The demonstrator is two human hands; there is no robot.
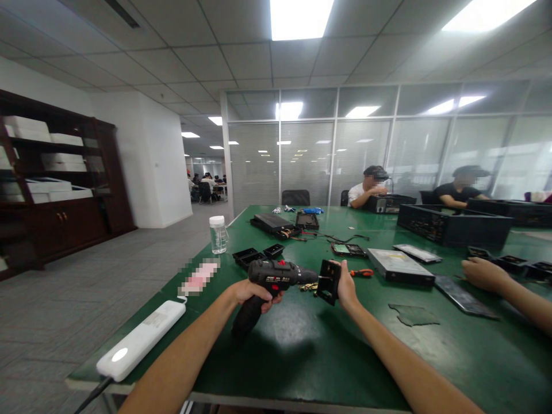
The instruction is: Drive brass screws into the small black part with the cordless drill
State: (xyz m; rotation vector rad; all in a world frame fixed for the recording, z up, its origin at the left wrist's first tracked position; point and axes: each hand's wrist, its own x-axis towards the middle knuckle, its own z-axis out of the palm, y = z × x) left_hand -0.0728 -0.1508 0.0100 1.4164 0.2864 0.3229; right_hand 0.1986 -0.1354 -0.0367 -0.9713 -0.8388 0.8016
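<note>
A black cordless drill [272, 276] is wrapped in my left hand [254, 293], its chuck pointing right. My right hand [346, 286] grips a small black bracket [328, 282] upright, its fingers mostly hidden behind it. The drill's bit reaches the left face of the bracket. Under the drill's front end lies a small pile of brass-coloured screws [309, 287]. A screwdriver with an orange and black handle [362, 273] lies just right of my right hand. Black plastic parts [248, 257] sit behind the drill.
On the green table [276, 368] are a white power strip [144, 339], a clear bottle [218, 236], a silver drive [401, 267], a dark flat panel [466, 296] and a black computer case [452, 224]. Another person's hand [483, 275] rests at the right. Two people sit across the table.
</note>
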